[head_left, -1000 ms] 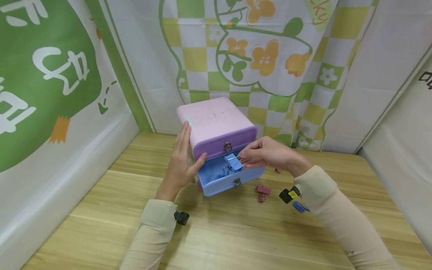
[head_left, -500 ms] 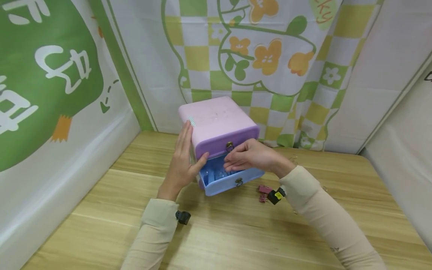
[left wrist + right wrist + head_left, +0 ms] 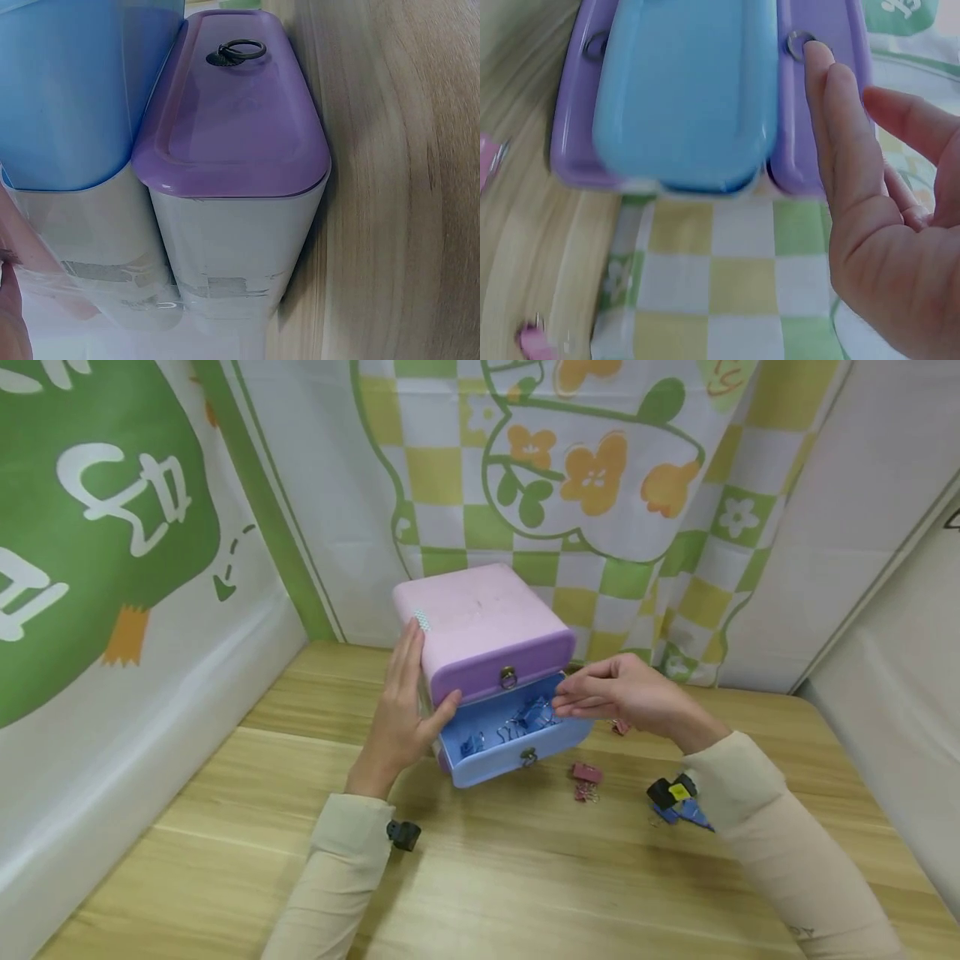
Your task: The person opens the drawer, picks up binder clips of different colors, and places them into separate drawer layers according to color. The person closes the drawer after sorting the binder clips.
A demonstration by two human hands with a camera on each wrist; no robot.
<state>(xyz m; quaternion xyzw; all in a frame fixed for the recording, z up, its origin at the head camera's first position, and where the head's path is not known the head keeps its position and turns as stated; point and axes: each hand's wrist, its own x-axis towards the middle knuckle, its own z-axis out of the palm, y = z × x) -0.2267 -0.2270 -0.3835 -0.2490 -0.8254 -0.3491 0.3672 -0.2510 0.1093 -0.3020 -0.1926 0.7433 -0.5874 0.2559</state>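
Observation:
In the head view, a small cabinet with a pink top and purple top drawer front stands on the table. Its blue drawer is pulled out. Several blue binder clips with metal wire handles lie inside it. My left hand rests against the cabinet's left side, fingers straight and thumb at the front corner. My right hand hovers by the drawer's right end. The right wrist view shows the right fingers extended with nothing between them. A purple lower drawer appears closed in the left wrist view.
Red binder clips lie right of the drawer, and another red clip sits farther back. Blue binder clips are partly hidden below the right wrist's camera. A checkered curtain hangs behind the cabinet.
One second ago my right hand pinched a blue binder clip above the drawer. It has let go and moved right, and clips now show inside the drawer. The left hand stays against the cabinet.

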